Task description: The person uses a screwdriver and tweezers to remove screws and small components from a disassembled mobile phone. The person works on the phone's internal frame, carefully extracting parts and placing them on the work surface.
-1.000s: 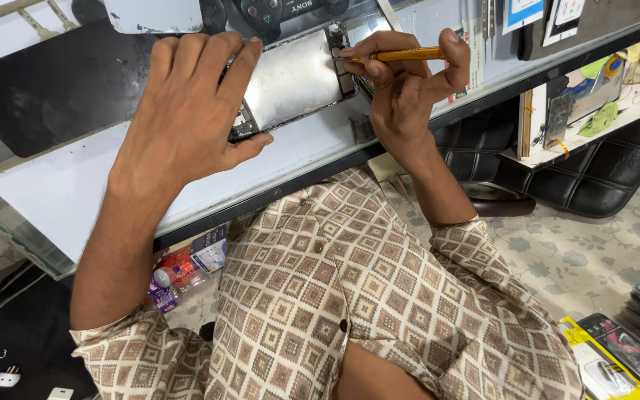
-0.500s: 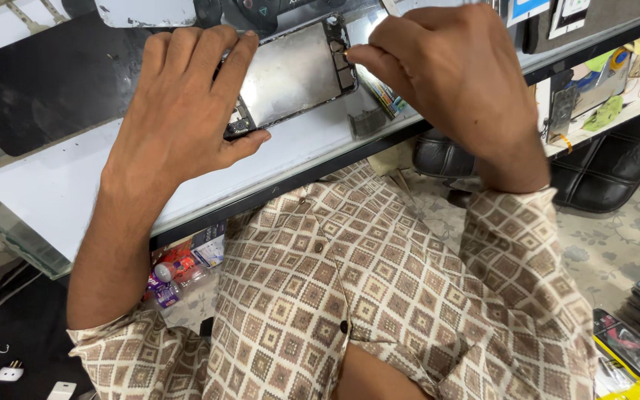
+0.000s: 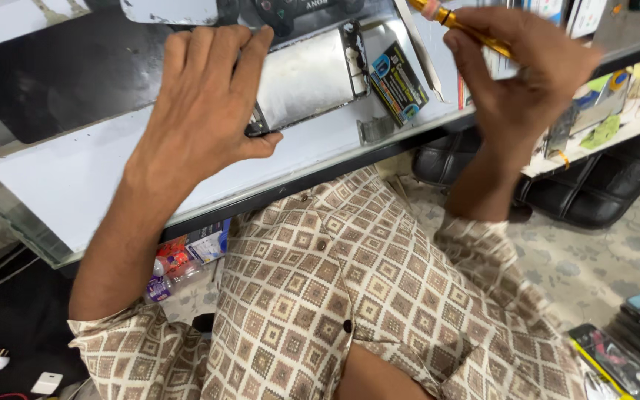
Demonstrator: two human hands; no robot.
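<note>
Fingers of left hand on opened phone, right hand gripping screwdriver

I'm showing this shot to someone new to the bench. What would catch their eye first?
Likely the left hand, spread flat over the near end of an opened phone with its pale inside showing, on the white glass counter. Next, the right hand, raised at upper right, gripping a yellow screwdriver. Between them lies a small blue-and-black packet.
</note>
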